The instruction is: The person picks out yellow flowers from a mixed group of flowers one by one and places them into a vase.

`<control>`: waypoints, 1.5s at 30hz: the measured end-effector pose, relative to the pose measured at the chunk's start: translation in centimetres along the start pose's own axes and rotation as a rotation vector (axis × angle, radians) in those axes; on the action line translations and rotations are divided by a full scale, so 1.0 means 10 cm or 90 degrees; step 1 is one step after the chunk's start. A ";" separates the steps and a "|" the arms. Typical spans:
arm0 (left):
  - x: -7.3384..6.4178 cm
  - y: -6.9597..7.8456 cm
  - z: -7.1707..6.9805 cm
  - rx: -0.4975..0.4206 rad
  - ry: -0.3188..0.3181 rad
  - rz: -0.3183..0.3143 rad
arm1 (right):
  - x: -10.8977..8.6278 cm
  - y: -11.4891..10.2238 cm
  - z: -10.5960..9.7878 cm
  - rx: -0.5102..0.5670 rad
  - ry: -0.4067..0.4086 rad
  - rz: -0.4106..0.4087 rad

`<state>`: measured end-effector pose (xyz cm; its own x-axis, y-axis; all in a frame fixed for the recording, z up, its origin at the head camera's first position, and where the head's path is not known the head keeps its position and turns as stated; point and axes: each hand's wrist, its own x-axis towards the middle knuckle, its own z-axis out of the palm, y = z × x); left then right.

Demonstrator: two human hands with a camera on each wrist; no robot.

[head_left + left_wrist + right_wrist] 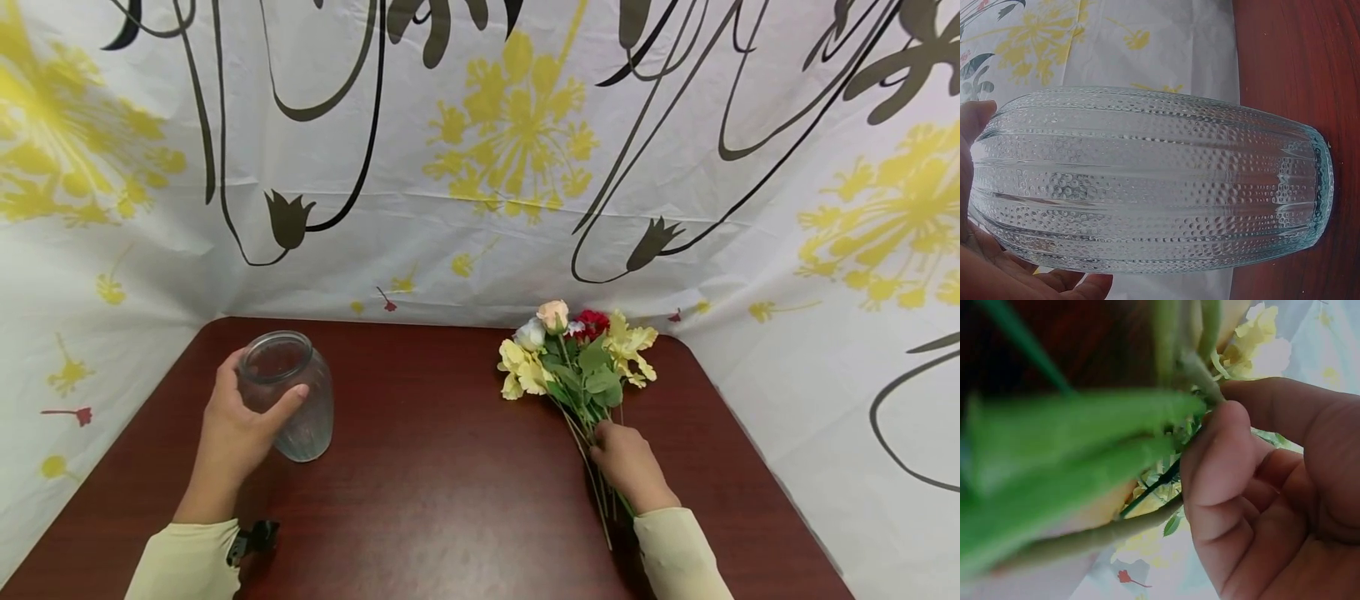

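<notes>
A clear glass vase (306, 417) with a wide round mouth is at the left of the table. My left hand (242, 417) grips it near the top, thumb in front and fingers round the far side. Ribs and a dimpled pattern cover the vase's wall (1147, 181) in the left wrist view. At the right, my right hand (632, 463) holds a bunch of flowers (592, 367) by the stems. Yellow, peach, white and red blooms point toward the back. In the right wrist view, the thumb and fingers pinch the green stems (1104, 437), blurred close to the camera.
The dark red-brown table (435, 467) runs between the two hands. Behind it and at both sides hangs a white cloth (420, 242) printed with yellow and dark flowers. A black strap (251, 542) is on the left wrist.
</notes>
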<state>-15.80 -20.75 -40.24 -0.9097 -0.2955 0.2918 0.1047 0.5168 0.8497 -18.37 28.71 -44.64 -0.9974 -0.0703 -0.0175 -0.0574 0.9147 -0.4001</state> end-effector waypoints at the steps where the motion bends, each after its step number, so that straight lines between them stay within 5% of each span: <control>1: 0.00 0.00 0.00 -0.001 -0.001 -0.001 | 0.00 0.00 -0.01 0.001 0.001 0.002; 29: 0.00 -0.01 -0.01 0.008 0.001 -0.003 | -0.14 0.09 -0.43 0.028 0.108 -0.026; 45: -0.01 0.01 -0.01 0.002 0.003 0.012 | -0.25 0.69 -0.79 -0.007 0.157 0.037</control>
<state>-15.67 -20.76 -40.12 -0.9055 -0.2895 0.3101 0.1210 0.5243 0.8429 -16.63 38.30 -40.09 -0.9796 0.0811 0.1838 0.0018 0.9185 -0.3954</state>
